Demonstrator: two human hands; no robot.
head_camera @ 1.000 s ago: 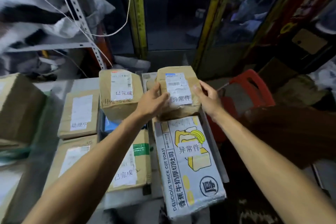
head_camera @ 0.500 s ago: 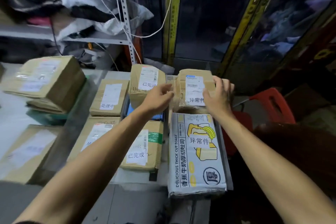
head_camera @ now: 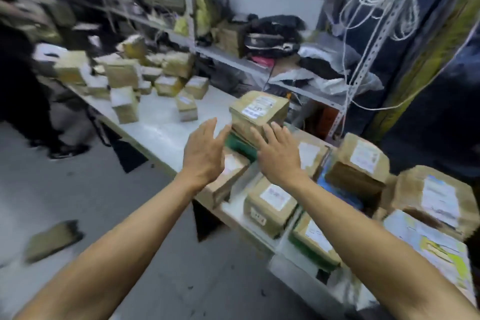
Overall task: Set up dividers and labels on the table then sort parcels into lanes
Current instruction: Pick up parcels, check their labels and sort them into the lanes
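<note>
Brown cardboard everywhere: parcels crowd a long pale table that runs from far left to near right. Both bare arms reach out over its near edge. The left hand hangs in the air with its fingers spread wide and straight, holding nothing. The right hand is just beside it, fingers likewise wide, their tips at the near face of a stack of parcels; whether they touch it I cannot tell. That stack sits on something green.

To the right, labelled boxes lie in rows: one white-labelled box just under the right forearm, a taller one farther right, and a yellow-printed bag at the near right corner. At the table's far left end a loose pile of parcels lies unsorted. Behind stands a metal shelf with dark bags and white cords. A brown packet lies on the grey floor, near left. The whole view is blurred.
</note>
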